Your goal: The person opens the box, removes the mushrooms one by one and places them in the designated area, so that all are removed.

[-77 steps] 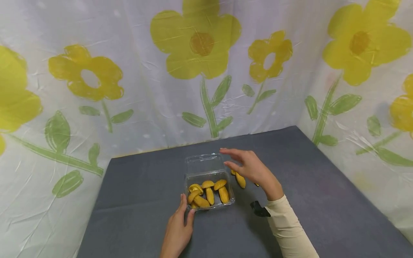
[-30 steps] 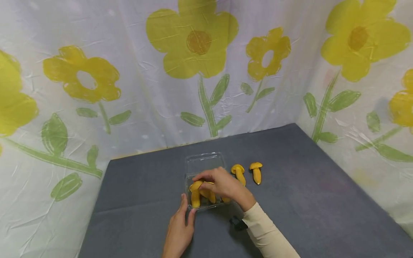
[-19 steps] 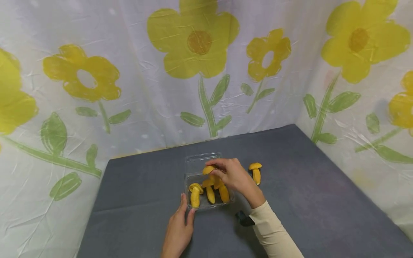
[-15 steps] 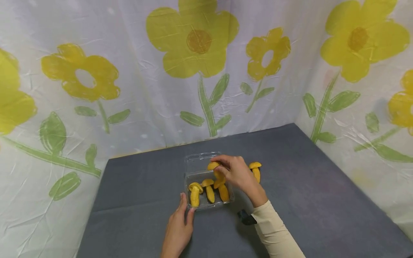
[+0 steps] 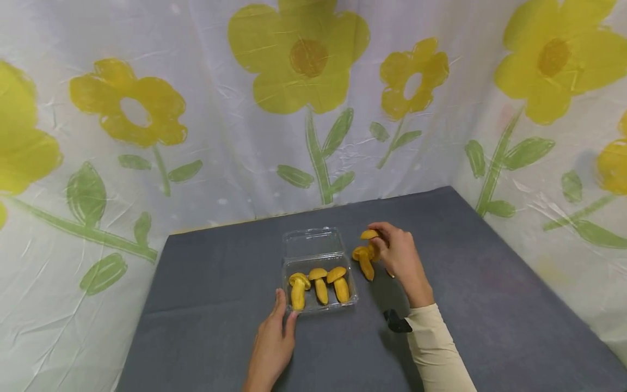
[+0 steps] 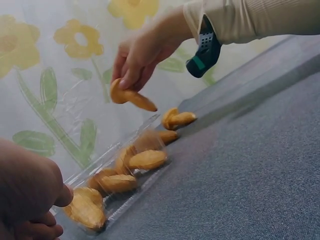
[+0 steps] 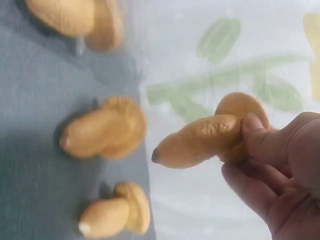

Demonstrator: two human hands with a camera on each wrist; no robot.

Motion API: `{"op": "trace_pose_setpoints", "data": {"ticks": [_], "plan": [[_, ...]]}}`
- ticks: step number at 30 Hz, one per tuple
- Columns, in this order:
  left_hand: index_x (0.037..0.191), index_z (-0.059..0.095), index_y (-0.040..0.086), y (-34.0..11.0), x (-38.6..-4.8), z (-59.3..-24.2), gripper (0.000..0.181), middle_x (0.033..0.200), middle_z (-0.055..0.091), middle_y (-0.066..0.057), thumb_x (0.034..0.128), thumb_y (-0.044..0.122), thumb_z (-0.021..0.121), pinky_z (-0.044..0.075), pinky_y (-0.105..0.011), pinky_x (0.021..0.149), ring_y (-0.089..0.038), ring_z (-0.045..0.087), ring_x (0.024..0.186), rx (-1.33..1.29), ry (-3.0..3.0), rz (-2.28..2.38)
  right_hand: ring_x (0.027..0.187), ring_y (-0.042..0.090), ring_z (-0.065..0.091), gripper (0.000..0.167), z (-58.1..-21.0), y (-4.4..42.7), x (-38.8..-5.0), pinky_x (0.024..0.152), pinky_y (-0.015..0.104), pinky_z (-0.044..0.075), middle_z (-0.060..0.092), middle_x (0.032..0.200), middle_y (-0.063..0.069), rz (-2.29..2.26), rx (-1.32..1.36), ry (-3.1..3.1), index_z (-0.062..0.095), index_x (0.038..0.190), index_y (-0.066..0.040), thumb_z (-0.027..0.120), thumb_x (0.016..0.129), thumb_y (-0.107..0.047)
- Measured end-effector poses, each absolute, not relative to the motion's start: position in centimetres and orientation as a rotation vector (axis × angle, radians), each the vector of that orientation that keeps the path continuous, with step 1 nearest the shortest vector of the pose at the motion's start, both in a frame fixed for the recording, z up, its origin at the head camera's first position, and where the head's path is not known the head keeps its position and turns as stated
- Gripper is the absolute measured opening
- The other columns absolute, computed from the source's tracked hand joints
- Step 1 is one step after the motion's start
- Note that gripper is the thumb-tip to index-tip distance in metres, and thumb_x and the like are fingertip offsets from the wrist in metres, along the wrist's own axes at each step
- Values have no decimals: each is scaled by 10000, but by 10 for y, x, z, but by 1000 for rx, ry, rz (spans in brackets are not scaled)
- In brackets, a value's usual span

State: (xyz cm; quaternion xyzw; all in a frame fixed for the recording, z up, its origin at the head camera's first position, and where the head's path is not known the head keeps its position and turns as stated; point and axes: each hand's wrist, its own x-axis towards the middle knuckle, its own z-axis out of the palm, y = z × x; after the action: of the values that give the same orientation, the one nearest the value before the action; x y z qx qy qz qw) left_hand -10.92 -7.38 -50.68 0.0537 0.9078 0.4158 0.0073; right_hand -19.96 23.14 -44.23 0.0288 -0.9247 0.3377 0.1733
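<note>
A clear plastic container (image 5: 354, 299) stands on the table with its hinged lid (image 5: 313, 243) folded back. Three yellow-brown mushrooms (image 5: 320, 286) lie in a row inside it. My left hand (image 5: 271, 343) holds the container's near left corner between thumb and fingers. Right of the container, my right hand (image 5: 404, 264) pinches another mushroom (image 7: 200, 140) by its cap, above the table. Beneath it lies a mushroom (image 5: 364, 262) on the cloth. A further mushroom (image 7: 112, 212) beside that one is mostly hidden by my hand in the head view.
Dark grey cloth (image 5: 210, 305) covers the table. Behind and at both sides hangs a pale curtain (image 5: 210, 179) printed with yellow flowers. A black device (image 5: 397, 321) is strapped at my right wrist, next to a cream sleeve (image 5: 436, 340).
My right hand has taken a mushroom out of the container and carried it right, over the mushrooms on the table. My left hand has stayed at the container's corner.
</note>
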Motion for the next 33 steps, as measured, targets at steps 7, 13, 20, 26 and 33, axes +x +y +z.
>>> {"op": "trace_pose_setpoints", "data": {"ticks": [7, 13, 20, 26, 33], "plan": [[1617, 343, -44, -73, -109, -507, 618, 1649, 353, -230, 1092, 158, 600, 403, -602, 1169, -414, 443, 1469, 188, 2857, 1304, 926, 370, 734, 307, -448, 258, -193, 825, 531, 614, 752, 1227, 198, 924, -25, -2601, 697, 1346, -46, 664, 1041, -35], [1609, 348, -59, -74, -107, -508, 615, 1650, 342, -243, 1089, 147, 604, 392, -601, 1176, -422, 434, 1471, 198, 2863, 1311, 996, 441, 721, 308, -453, 280, -190, 870, 581, 593, 741, 1228, 235, 883, -104, -2607, 692, 1337, -16, 666, 1030, -7], [1618, 344, -38, -73, -107, -508, 626, 1666, 323, -226, 1088, 161, 610, 389, -614, 1174, -418, 420, 1483, 169, 2854, 1316, 1052, 502, 698, 308, -457, 296, -190, 913, 631, 565, 720, 1242, 282, 859, -168, -2666, 676, 1340, 27, 649, 1034, 8], [1623, 346, -24, -74, -106, -506, 633, 1672, 319, -222, 1087, 179, 616, 400, -628, 1161, -426, 426, 1478, 148, 2844, 1312, 1058, 525, 682, 298, -467, 306, -195, 901, 627, 566, 699, 1260, 310, 806, -220, -2745, 673, 1329, 53, 642, 1038, -4], [1610, 376, -27, -72, -106, -506, 617, 1667, 334, -218, 1084, 181, 623, 417, -621, 1148, -423, 443, 1467, 165, 2865, 1315, 1093, 549, 660, 298, -478, 319, -202, 923, 653, 544, 696, 1256, 315, 774, -230, -2786, 684, 1316, 54, 665, 1030, -29]]}}
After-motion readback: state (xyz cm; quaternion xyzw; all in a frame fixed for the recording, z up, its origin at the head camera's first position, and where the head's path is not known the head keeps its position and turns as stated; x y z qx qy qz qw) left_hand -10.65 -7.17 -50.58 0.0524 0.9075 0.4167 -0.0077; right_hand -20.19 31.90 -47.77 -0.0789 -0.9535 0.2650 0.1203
